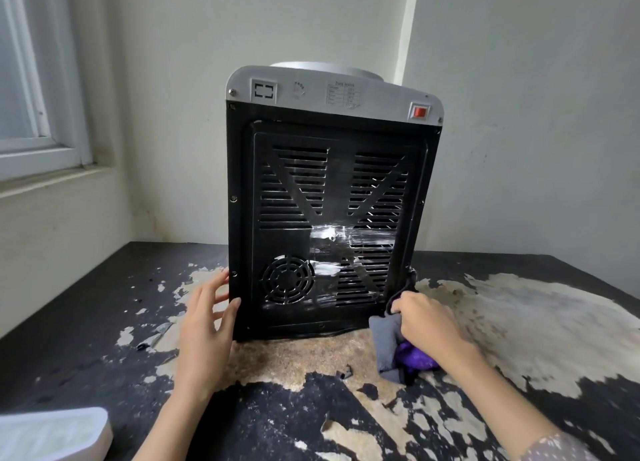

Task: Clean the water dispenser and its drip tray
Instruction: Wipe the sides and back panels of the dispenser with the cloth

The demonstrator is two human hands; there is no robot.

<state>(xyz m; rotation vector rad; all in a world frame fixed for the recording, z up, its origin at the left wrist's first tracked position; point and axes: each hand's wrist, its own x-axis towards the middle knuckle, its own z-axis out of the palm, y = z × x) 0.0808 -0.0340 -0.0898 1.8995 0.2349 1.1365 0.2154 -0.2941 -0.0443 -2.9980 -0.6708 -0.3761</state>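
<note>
The water dispenser (332, 204) stands upright near the middle of the bench (86, 322), long axis vertical, its black vented back panel (329, 225) turned toward the camera w/ the taps facing the far wall. White smears, likely cleaner, sit on the lower-centre of that panel. Right hand (429, 325) is closed on a grey cloth (388, 343) at the panel's bottom right corner — something purple is bunched under it. Left hand (207, 322) is open, fingers spread, flat against the unit's left edge to steady it. For this step, I'd keep that brace firm, wipe along the slats rather than across, and work the smears out from centre to edge — avoid pushing wet cloth into the vents or round fan grille (288, 280). A white object (52, 433), maybe the drip tray, lies at the near left corner.
</note>
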